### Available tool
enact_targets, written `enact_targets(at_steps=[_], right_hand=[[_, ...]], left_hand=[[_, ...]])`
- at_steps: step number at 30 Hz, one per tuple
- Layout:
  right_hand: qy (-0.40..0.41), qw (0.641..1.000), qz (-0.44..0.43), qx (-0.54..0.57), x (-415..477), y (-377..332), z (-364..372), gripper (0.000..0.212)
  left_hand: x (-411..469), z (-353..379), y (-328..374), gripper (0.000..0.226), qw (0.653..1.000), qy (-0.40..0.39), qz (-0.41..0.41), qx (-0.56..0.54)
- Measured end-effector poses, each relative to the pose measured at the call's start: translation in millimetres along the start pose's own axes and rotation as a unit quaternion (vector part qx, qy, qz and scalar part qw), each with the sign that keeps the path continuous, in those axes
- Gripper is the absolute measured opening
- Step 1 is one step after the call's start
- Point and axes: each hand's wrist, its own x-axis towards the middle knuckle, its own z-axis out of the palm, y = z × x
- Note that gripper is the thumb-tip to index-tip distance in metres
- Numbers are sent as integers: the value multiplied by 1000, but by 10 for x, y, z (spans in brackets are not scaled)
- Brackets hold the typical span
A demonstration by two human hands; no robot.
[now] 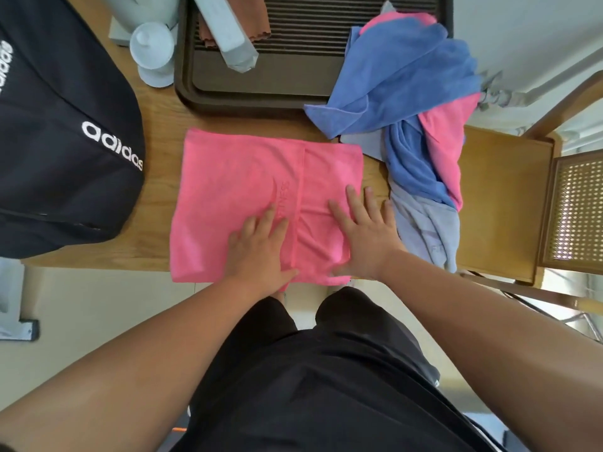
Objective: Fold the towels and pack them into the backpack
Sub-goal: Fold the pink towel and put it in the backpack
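Nearest edge of the tabletop [156, 203], 6 o'clock: pink towel [235, 190] is laid flat, its near hem hanging slightly over the edge. One flap is seen doubled over on the 3 o'clock side, with its edge running from 12 to 6 down the middle.

Left hand [261, 246] is placed palm-down just at 9 o'clock of that edge. Its fingers [270, 213] are straight, slightly spread and pressed on the cloth. Right hand [365, 236] is placed palm-down on the flap. Its fingers [350, 197] are likewise straight and spread, the outer ones reaching past the towel's 3 o'clock hem. Nothing is pinched by either hand (smoothing is the judged step).

At 9 to 10 o'clock of the towel, apart from it, the dark backpack [65, 141] is noted. Whether it is open cannot be told, and no towel is seen in it.

At 1 to 3 o'clock, a pile of towels [417, 93] (blue, pink, pale grey) is left crumpled, partly draped off the tabletop toward a wooden chair [502, 197].

At 12 o'clock, a dark slatted tray [261, 89] is noted.

Progress, as judged: early. One towel is part-folded and further folds are likely needed. The pile is unfolded and packing is not begun.
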Motion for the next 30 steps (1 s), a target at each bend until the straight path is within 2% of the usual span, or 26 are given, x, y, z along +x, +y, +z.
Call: enact_targets(at_steps=[3,5,7,10,13,16,22,27,30], right_hand=[[78,995,-15,65,81,-97,-133,106],[83,992,-27,95,185,-207,-285,88],[64,991,-39,109,317,-318,-420,79],[36,994,-38,100,520,-429,-564,73],[42,998,-39,34,648,-476,-627,71],[37,999,-34,19,692,-526,-655,77],[31,999,-33,-19,654,-586,-610,81],[82,996,-37,24,634,-606,-624,73],[82,993,-51,74,631,-589,-630,68]], left_hand=[[-10,64,19,93,998,54,-12,-21],[-28,112,26,75,992,121,5,-34],[-58,128,34,64,989,133,22,-53],[-129,164,59,69,996,57,19,-64],[-186,221,73,82,999,22,13,-23],[-211,244,71,72,1000,7,25,11],[-227,217,-23,42,998,17,47,-27],[-271,366,-49,71,996,29,69,38],[-259,431,-47,69,994,51,72,70]])
